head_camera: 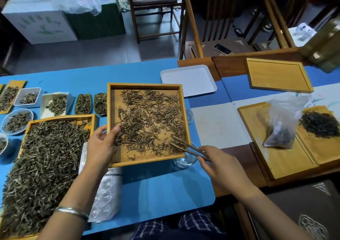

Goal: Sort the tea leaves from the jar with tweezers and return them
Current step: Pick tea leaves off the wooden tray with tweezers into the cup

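At frame centre, the left hand [100, 145] grips the wooden tray [145, 87] of tea leaves [150, 118]; the right hand [223, 168] pinches tweezers [187, 147] over its lower right corner.

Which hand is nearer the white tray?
Right. The right hand, holding the tweezers, sits below the white tray; the left hand grips the wooden tray's far left edge.
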